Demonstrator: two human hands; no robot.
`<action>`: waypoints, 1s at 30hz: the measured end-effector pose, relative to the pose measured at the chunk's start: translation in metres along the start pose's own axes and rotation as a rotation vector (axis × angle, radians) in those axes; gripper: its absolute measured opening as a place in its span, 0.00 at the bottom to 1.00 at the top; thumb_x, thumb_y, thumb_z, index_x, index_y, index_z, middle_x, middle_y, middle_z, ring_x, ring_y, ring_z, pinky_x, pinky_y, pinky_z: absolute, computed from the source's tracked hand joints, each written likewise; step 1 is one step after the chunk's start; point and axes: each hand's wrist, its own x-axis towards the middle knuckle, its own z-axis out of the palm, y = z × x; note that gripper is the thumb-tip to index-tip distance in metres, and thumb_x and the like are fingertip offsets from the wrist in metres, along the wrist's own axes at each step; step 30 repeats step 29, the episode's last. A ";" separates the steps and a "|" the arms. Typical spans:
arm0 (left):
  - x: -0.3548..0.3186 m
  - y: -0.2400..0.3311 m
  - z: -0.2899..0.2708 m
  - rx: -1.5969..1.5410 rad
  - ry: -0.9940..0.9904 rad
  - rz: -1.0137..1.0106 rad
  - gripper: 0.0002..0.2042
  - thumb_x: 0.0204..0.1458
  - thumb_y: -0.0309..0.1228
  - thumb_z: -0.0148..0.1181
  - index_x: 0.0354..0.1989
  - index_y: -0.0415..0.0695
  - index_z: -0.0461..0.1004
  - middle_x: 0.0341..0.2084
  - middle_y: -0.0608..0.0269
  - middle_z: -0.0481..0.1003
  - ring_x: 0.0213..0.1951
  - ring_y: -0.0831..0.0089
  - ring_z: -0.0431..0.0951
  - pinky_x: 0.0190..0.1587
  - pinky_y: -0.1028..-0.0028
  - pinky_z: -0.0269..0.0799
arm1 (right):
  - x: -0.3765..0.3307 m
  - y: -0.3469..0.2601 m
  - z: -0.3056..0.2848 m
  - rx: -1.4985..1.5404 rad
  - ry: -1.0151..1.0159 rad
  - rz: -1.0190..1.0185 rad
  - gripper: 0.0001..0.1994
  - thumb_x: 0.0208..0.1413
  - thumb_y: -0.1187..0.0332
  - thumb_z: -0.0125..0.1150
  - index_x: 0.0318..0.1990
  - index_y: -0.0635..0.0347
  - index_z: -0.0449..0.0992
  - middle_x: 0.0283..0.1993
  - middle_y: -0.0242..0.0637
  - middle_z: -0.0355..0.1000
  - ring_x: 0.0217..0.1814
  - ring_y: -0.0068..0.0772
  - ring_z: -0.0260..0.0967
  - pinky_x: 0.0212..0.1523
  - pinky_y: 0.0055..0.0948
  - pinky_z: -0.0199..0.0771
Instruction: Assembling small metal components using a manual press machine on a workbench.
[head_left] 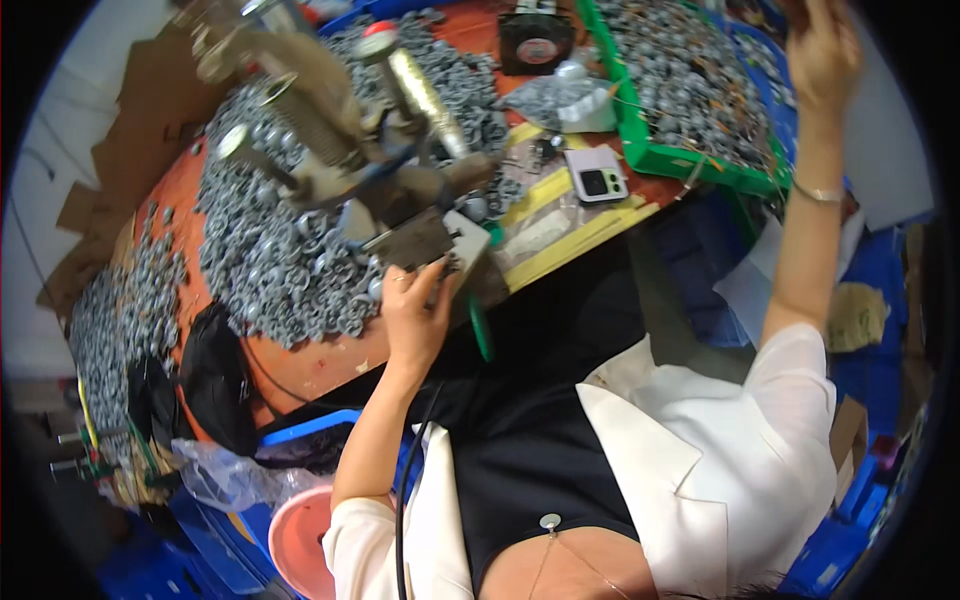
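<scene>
My left hand (415,318) is at the base of a worn metal bench press (400,195). Its thumb and fingers are bent together against the front of the press's metal block (412,240); whatever they pinch is too small or hidden to make out. Above the block rise a coil spring (310,120) and a lever with a red knob (378,38). My right arm stretches far to the upper right. There my right hand (825,60), slightly blurred, has its fingers extended beside a green tray (640,150) heaped with small grey parts, and no held thing shows.
Grey ring-like parts (290,270) lie piled on the orange table (330,365) around the press. A phone (596,175) rests beside yellow tape (570,245). Near the table's left edge is a black pouch (215,380). A pink bucket (300,540) stands below it.
</scene>
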 end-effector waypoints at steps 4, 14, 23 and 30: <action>-0.012 -0.006 -0.026 -0.141 -0.072 -0.009 0.13 0.46 0.19 0.59 0.43 0.37 0.74 0.42 0.48 0.73 0.51 0.54 0.69 0.52 0.67 0.64 | -0.031 -0.021 0.005 0.171 -0.226 -0.022 0.11 0.62 0.68 0.50 0.47 0.61 0.72 0.38 0.41 0.75 0.33 0.24 0.73 0.30 0.20 0.70; 0.089 -0.211 -0.143 0.315 -0.040 -0.365 0.16 0.45 0.19 0.54 0.44 0.40 0.76 0.35 0.51 0.79 0.36 0.62 0.80 0.41 0.68 0.73 | -0.156 -0.063 0.088 0.573 -0.745 0.294 0.04 0.46 0.69 0.66 0.24 0.57 0.81 0.21 0.33 0.76 0.17 0.23 0.67 0.22 0.23 0.55; 0.087 -0.187 -0.142 0.100 0.298 -0.284 0.12 0.54 0.26 0.54 0.46 0.38 0.72 0.26 0.62 0.75 0.27 0.72 0.74 0.33 0.75 0.68 | -0.223 -0.036 0.082 0.619 -0.747 0.998 0.06 0.56 0.75 0.57 0.39 0.65 0.76 0.25 0.33 0.73 0.23 0.17 0.69 0.21 0.14 0.65; 0.032 -0.060 -0.081 -1.208 0.303 -0.532 0.20 0.54 0.32 0.58 0.54 0.41 0.65 0.34 0.59 0.71 0.35 0.69 0.72 0.36 0.72 0.70 | -0.255 -0.015 0.110 0.684 -0.606 1.140 0.03 0.56 0.73 0.58 0.34 0.64 0.74 0.22 0.35 0.73 0.18 0.15 0.64 0.18 0.13 0.60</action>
